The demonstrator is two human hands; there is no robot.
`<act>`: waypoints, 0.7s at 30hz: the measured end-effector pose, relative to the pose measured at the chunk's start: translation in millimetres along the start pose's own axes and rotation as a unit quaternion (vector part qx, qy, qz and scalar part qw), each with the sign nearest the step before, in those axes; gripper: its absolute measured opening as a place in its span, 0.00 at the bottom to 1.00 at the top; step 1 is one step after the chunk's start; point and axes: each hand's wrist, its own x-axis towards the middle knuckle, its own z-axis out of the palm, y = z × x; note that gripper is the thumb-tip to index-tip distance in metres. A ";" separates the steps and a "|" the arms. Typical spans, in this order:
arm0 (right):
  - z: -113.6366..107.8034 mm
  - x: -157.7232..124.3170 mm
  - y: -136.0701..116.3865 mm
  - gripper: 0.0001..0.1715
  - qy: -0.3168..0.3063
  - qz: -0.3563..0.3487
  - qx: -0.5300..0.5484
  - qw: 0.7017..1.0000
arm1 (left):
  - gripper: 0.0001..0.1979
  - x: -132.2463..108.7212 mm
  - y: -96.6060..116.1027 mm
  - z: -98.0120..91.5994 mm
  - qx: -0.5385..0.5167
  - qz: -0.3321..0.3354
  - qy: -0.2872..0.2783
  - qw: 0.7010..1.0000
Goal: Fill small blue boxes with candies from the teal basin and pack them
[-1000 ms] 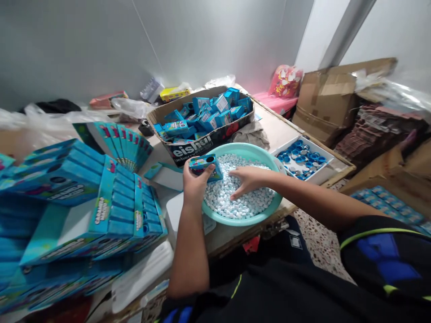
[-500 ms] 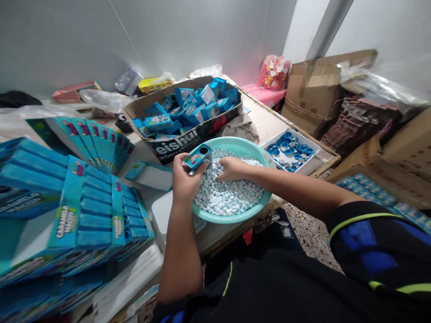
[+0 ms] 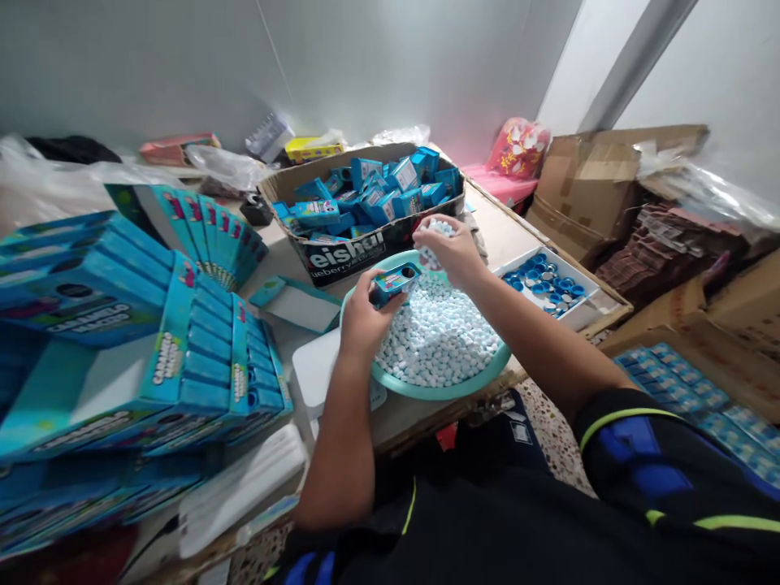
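Observation:
My left hand (image 3: 366, 321) grips a small blue candy box (image 3: 396, 280), tilted, with a dark round hole in its top. Above the far side of the basin, my right hand (image 3: 451, 248) is cupped around a handful of candies (image 3: 435, 240). The turquoise basin (image 3: 420, 392) below both hands holds a heap of loose white and pale blue candies (image 3: 439, 341). Right behind the basin, a black-printed carton (image 3: 347, 258) is piled with small blue boxes (image 3: 371, 195). A white tray (image 3: 585, 302) of blue round caps (image 3: 542, 280) lies right of the basin.
Blue display boxes (image 3: 201, 341) are stacked high at the left. A flat white device, perhaps a scale (image 3: 314, 374), sits left of the basin, near an open blue carton (image 3: 298, 309). Brown cartons (image 3: 578, 179) and wrapped blue packs (image 3: 688, 390) stand at the right beyond the table edge.
My right hand has risen out of the heap with a handful of candies, up near the box in my left hand. The camera view has shifted slightly left.

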 end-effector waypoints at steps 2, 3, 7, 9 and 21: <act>9.0 7.5 0.5 0.25 0.007 0.006 0.029 1.000 | 0.25 -2.2 3.3 -0.2 0.016 0.006 -0.007 1.000; 12.9 9.2 2.7 0.25 0.009 0.005 0.042 0.999 | 0.24 -3.3 5.1 -0.1 0.024 0.010 -0.005 1.000; 21.0 5.8 14.9 0.25 0.033 0.005 0.063 0.997 | 0.22 -6.1 11.6 0.9 0.022 0.041 0.013 0.999; 21.2 2.0 18.6 0.24 0.051 0.014 0.046 0.998 | 0.22 -6.9 13.8 1.2 0.021 0.059 0.014 0.998; 14.8 -3.2 17.1 0.30 0.019 0.016 0.044 0.999 | 0.23 -9.2 22.8 0.5 0.064 0.122 -0.011 0.990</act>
